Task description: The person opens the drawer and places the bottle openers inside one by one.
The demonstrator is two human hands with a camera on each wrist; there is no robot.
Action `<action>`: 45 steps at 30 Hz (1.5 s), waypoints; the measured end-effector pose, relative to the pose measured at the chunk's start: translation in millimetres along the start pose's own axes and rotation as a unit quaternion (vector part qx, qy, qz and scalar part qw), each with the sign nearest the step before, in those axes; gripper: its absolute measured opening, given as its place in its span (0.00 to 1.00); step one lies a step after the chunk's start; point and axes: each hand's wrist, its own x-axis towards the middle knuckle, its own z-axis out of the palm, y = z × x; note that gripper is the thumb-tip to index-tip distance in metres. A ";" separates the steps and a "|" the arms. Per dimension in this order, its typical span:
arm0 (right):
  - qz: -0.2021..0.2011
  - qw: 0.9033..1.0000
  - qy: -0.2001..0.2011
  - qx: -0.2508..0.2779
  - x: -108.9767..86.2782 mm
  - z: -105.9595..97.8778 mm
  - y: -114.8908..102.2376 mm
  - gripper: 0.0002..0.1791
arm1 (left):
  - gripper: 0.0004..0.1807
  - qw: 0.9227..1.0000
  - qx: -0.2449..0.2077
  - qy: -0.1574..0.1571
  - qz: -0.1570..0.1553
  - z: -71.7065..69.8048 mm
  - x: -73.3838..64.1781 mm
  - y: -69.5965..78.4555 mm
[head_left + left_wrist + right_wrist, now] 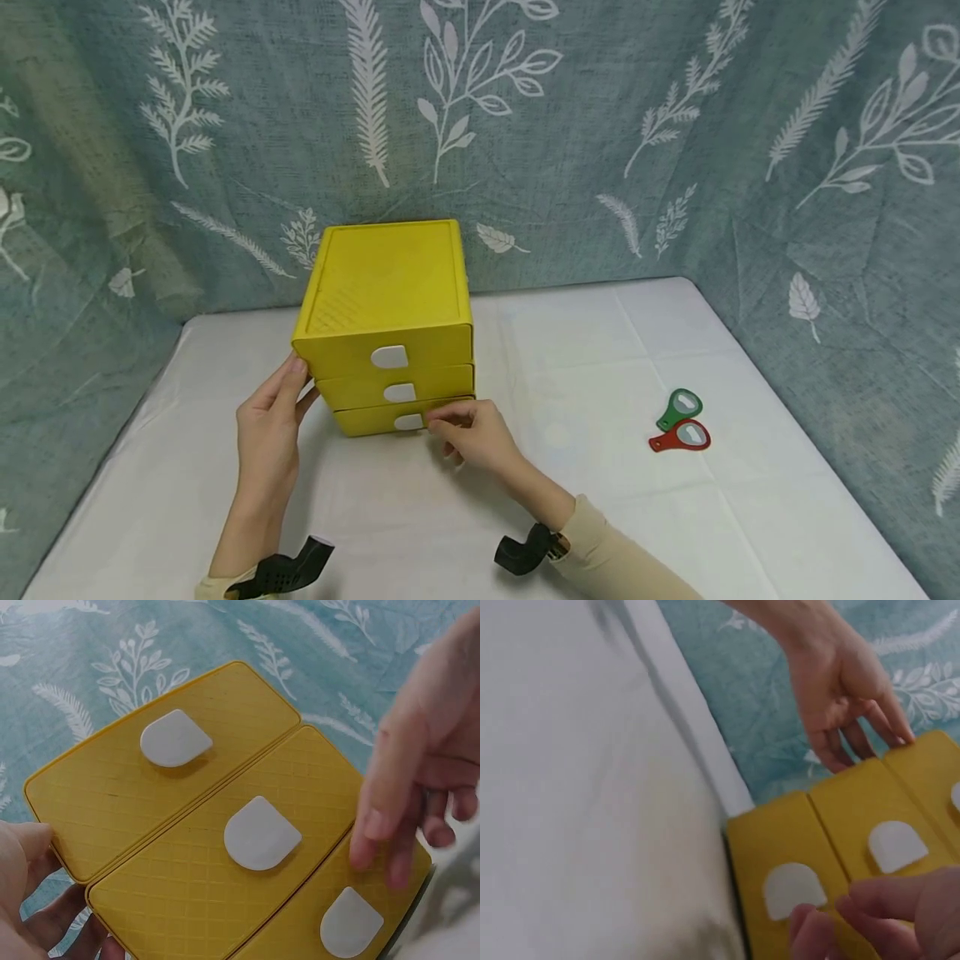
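A yellow three-drawer box [390, 279] stands on the white-covered table, each drawer front bearing a white rounded tab handle. My left hand [273, 408] rests against its left side, with fingertips at the front edge near the top drawer [157, 776]. Loosely bent, the fingers of my right hand [480, 437] are at the bottom drawer [367, 421], just right of its white handle [408, 422]. In the right wrist view, a fingertip overlaps the lower edge of that handle [793, 891]. All three drawers look closed.
To the right on the table [585, 500] lie a green key-shaped tag [681, 407] and a red one [681, 435], overlapping. A blue-green curtain with white leaf prints [570, 167] hangs behind the box and along both sides.
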 end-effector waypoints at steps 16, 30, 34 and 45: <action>0.045 0.996 -0.010 0.079 6.6 11.0 13.0 0.12 | 0.25 1.000 -0.001 0.013 -0.010 1.6 -0.7 -2.5; 0.031 0.999 0.038 0.020 17.0 12.4 17.0 0.05 | 0.24 1.000 0.012 0.017 -0.013 1.0 -1.1 -3.2; 0.025 0.999 0.040 -0.001 16.8 12.2 15.9 0.04 | 0.24 1.000 0.012 0.019 -0.010 1.6 -0.8 -3.3; 0.020 0.998 0.040 -0.035 12.1 10.9 10.0 0.03 | 0.24 1.000 0.003 0.014 -0.010 1.8 1.2 -4.2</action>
